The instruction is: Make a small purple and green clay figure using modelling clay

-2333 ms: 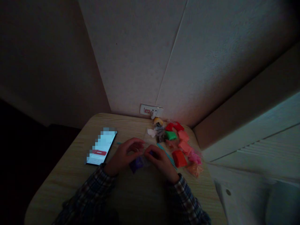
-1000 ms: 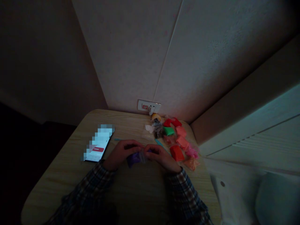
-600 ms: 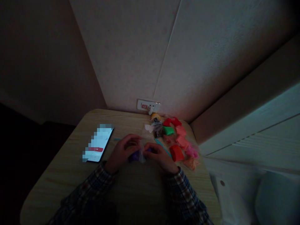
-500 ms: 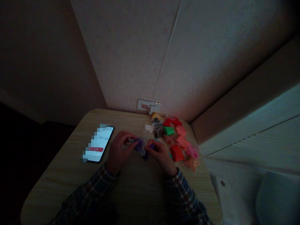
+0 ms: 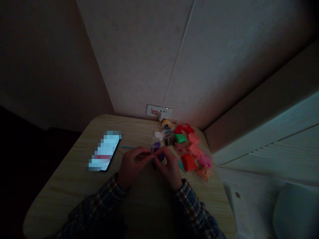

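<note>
From here, the left hand (image 5: pixel 131 166) and right hand (image 5: pixel 170 166) slant inward, both pinching the purple packet (image 5: pixel 156 146) at their fingertips.

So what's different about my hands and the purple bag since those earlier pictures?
The purple bag mostly showed below your left hand at first; now it shows mainly beyond your fingers, farther right and away from you. Your left hand and right hand have drawn together, pinching at it; nothing was clearly let go. The phone and green packet stayed put.
</note>
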